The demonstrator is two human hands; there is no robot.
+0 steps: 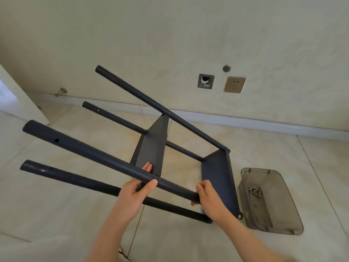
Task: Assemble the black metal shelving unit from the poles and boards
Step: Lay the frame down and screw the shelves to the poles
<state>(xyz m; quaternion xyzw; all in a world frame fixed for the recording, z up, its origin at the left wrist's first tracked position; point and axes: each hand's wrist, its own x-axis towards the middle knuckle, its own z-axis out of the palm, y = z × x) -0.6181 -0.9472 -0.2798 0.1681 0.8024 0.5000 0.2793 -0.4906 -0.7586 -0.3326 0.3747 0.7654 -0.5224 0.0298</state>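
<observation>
Head view: my left grip (136, 193) and right grip (207, 199) both clamp the near pole (90, 152), two boards (151, 146) sit on four poles (160, 107), loose screws (255, 191) suggest fastening remains.

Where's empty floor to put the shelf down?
Bare beige tile floor lies left, past the open ends of the black metal poles, and between the white baseboard and the grey plastic screw tray. It is crowded right, where the tray sits close to the black shelf board.

shelving unit (151, 148) on floor (188, 242) before wall (170, 35) | tray (268, 201) right of unit | screws (255, 191) in tray
</observation>
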